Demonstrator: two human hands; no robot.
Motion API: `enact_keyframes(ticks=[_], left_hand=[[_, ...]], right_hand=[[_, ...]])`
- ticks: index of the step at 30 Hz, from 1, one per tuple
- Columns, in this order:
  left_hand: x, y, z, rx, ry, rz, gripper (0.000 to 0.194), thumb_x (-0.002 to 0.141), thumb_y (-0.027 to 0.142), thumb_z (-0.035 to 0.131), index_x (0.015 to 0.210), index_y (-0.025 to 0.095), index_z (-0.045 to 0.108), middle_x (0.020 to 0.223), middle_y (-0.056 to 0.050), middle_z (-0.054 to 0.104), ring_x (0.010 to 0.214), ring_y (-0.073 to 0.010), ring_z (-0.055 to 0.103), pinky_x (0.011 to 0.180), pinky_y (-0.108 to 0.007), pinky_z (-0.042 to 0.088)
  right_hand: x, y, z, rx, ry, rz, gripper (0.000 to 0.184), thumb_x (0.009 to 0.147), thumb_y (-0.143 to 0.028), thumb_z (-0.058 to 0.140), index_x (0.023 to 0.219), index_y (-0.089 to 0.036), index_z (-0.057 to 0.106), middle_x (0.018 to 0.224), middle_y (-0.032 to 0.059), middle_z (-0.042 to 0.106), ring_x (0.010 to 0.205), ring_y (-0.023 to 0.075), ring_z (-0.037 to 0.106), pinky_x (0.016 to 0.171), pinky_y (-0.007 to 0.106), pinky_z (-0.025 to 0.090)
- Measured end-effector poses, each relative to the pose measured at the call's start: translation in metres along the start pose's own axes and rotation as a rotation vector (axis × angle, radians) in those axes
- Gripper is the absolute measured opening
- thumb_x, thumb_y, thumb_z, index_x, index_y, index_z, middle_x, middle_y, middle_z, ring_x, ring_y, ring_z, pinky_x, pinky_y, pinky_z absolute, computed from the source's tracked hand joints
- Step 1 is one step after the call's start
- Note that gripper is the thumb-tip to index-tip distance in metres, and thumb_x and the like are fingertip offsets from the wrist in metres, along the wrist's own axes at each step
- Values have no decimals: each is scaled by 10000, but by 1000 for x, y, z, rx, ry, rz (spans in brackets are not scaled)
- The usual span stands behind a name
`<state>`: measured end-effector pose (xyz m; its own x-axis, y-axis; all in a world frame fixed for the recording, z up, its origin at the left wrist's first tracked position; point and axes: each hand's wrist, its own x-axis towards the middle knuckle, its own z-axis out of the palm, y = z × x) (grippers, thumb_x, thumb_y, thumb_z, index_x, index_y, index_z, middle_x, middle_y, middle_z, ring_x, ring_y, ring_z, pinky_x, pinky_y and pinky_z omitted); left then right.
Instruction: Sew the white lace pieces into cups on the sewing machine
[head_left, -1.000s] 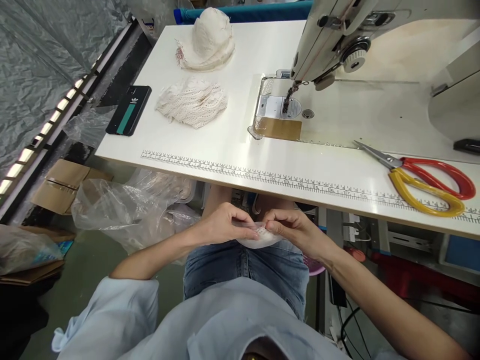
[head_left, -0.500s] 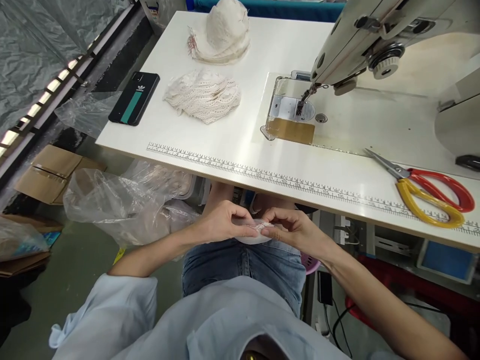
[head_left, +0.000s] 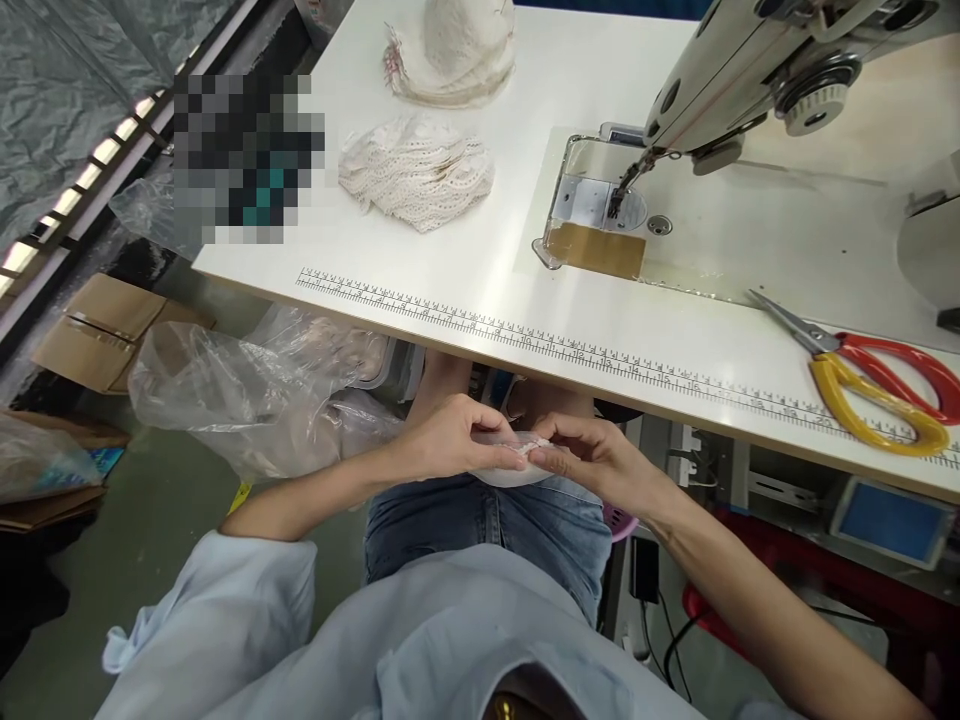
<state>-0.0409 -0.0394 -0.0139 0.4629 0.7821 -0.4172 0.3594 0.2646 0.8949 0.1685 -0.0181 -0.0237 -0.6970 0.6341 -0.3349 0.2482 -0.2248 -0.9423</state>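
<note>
Over my lap, just below the table edge, both hands pinch a small piece of whitish, partly see-through fabric [head_left: 514, 472] with a lacy strip along its top. My left hand [head_left: 457, 438] grips its left side between thumb and fingers. My right hand [head_left: 592, 455] pinches it close by, the thumbs nearly meeting. Part of the piece is hidden behind the fingers. On the table lie a pile of white eyelet lace [head_left: 416, 175] and, behind it, a cream cloth hat-like piece [head_left: 457, 55] with a frayed edge.
A sewing machine [head_left: 690, 110] stands at the table's right. Scissors with red and yellow handles [head_left: 870, 390] lie near the front edge, by a printed ruler [head_left: 487, 325]. A clear plastic bag [head_left: 247, 400] and a cardboard box [head_left: 112, 330] are at the lower left. A pixelated patch covers the table's left end.
The view has shifted slightly, so the tabletop things sit a little higher and further right. My hands keep their pinch on the fabric with hardly any movement.
</note>
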Motion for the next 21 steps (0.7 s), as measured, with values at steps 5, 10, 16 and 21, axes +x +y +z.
enact_keyframes(ticks=[5,10,16,21], left_hand=[[0,0,-2,59,-33,-13,333,687,435,703,823,131,699,708,5,638,675,-123,543,604,-196,381],[0,-1,-3,107,-58,-7,271,706,379,689,831,139,694,713,14,635,674,-117,542,592,-191,367],[2,1,-3,87,-59,-11,214,723,337,665,808,142,684,701,18,625,651,-102,527,570,-183,358],[4,-1,-3,87,-49,0,205,718,331,668,791,140,675,699,18,617,647,-101,520,559,-184,345]], right_hand=[[1,1,-1,26,-5,25,268,811,-427,607,788,-161,627,711,14,588,643,124,511,580,249,393],[1,8,-4,66,-17,37,227,812,-390,620,802,-164,634,728,16,601,667,129,536,602,254,408],[1,11,-6,77,-12,56,232,800,-405,628,799,-173,643,732,20,609,677,139,543,617,264,428],[1,10,-8,80,-17,56,226,804,-397,627,807,-172,643,735,26,613,676,140,542,614,266,427]])
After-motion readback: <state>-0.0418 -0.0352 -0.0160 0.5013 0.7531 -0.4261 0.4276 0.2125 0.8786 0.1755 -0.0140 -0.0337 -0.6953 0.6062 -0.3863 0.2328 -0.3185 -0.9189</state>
